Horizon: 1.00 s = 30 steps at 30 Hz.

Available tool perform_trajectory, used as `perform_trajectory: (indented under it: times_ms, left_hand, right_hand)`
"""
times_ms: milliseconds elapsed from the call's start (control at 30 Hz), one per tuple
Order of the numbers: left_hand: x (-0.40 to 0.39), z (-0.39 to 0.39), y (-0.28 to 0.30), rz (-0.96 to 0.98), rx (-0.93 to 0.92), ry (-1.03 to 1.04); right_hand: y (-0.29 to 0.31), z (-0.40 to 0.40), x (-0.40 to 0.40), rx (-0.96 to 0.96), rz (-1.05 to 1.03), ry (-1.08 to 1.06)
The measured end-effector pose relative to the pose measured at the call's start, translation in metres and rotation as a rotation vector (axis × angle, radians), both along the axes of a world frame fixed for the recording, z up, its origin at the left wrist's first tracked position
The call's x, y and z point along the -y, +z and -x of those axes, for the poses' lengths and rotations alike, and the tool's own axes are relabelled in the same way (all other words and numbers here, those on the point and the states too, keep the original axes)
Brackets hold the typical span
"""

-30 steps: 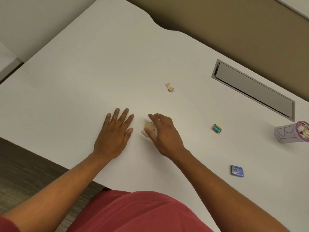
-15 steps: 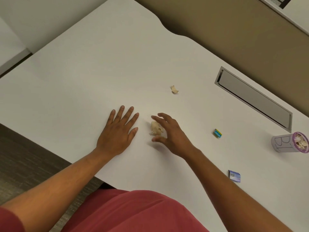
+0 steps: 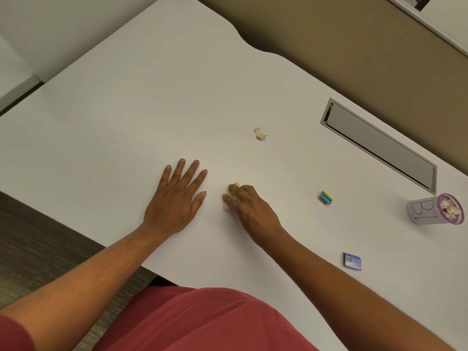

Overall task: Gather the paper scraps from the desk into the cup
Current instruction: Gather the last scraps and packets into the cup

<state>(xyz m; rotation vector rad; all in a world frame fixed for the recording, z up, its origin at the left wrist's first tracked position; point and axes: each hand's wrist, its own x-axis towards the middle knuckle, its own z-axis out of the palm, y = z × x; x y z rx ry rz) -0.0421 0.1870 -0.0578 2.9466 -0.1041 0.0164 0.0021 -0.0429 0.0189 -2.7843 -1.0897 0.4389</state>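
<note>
Step in hand: pick-up of one scrap. My right hand (image 3: 249,207) is curled over a crumpled tan paper scrap (image 3: 234,192) near the middle of the desk (image 3: 126,110), fingertips pinching it against the surface; whether it has lifted clear I cannot tell. My left hand (image 3: 177,198) lies flat just beside it, fingers straight and spread, holding nothing.

Cup (image 3: 434,209) stands near the desk's right edge, well apart from my hands, with scraps already inside. Not yet gathered: a tan scrap (image 3: 260,133) toward the far edge, a teal-and-yellow scrap (image 3: 325,198) between my right hand and the cup, and a blue wrapper piece (image 3: 352,261) near the front edge.

Next, as I judge it: secure the pinch, lift, carry right to the cup's mouth and release. The scrap is light and springy, so a loose pinch could drop it.
</note>
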Motion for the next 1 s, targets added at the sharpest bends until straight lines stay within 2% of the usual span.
perform_trajectory:
  times_ms: [133, 300, 433, 500, 567, 667, 767, 900, 1000]
  left_hand:
    - [0.001, 0.000, -0.001, -0.005, 0.008, 0.000]
    - [0.001, 0.000, -0.002, -0.013, 0.025, 0.006]
    - [0.001, 0.001, -0.004, -0.006, 0.028, 0.005]
    - [0.001, 0.001, -0.005, -0.007, 0.024, 0.006]
    - [0.001, 0.001, -0.005, -0.014, 0.020, 0.005]
    - [0.005, 0.001, -0.002, 0.005, 0.003, 0.024]
    - [0.022, -0.008, 0.007, 0.078, -0.006, 0.063]
    - [0.065, -0.049, 0.029, 0.191, 0.033, 0.016]
    - [0.102, -0.097, 0.050, 0.299, -0.004, 0.041]
  right_hand:
    - [-0.009, -0.002, -0.002, 0.071, 0.053, 0.001]
    - [-0.022, -0.011, -0.001, 0.092, -0.033, -0.064]
    - [-0.023, -0.019, -0.001, -0.110, -0.391, -0.552]
    - [-0.018, -0.023, 0.009, -0.277, -0.610, -0.858]
    - [-0.012, -0.027, 0.026, -0.484, -0.787, -1.078]
    - [0.005, -0.029, 0.058, -0.762, -1.068, -1.193]
    - [0.020, -0.026, 0.093, -0.927, -1.310, -1.267]
    - [0.030, -0.014, 0.138, -1.018, -1.493, -1.372]
    - [0.033, -0.009, 0.163, -1.042, -1.568, -1.408]
